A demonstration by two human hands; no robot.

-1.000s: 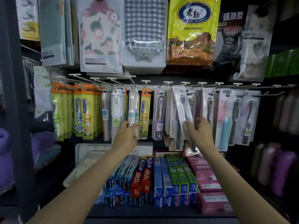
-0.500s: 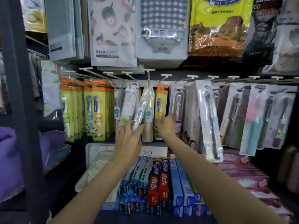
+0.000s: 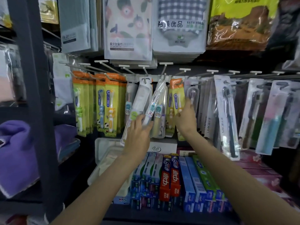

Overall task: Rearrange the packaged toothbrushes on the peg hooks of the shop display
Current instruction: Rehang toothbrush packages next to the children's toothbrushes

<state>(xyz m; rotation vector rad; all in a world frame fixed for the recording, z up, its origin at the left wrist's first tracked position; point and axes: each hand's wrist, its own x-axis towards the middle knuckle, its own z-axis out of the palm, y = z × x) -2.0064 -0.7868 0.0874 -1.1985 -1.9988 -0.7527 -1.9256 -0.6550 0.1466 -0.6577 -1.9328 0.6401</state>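
1. Peg rail [image 3: 162, 77]: runs across the display under the hanging towel packs [image 3: 178, 30]. The toothbrush packs hang from its hooks, and the toothpaste boxes [image 3: 170, 176] sit stacked on the shelf below. Judgement: the step in hand is sorting the middle hooks.
2. Clear toothbrush packs [image 3: 158, 109]: two or three hang from the centre hooks and are swung out of plumb, with bottoms kicked left. Judgement: they should hang plumb before any pack is lifted, or the hang-hole will bind on the hook tip.
3. Orange-and-green kids' toothbrush pack [image 3: 177, 101]: hangs one hook to the right, on its own, while the matching stock [image 3: 100, 104] is grouped at the left of the rail. Judgement: this is probably the stray pack, and it should be lifted up and toward the person, along the hook.
4. Left hand [image 3: 138, 135]: fingers are spread and nearly straight, with tips against the lower ends of the clear packs, steadying them rather than gripping.
5. Right hand [image 3: 185, 117]: fingers are curled on the lower edge of the orange-and-green pack. It looks like a pinch, but the thumb side is hidden.
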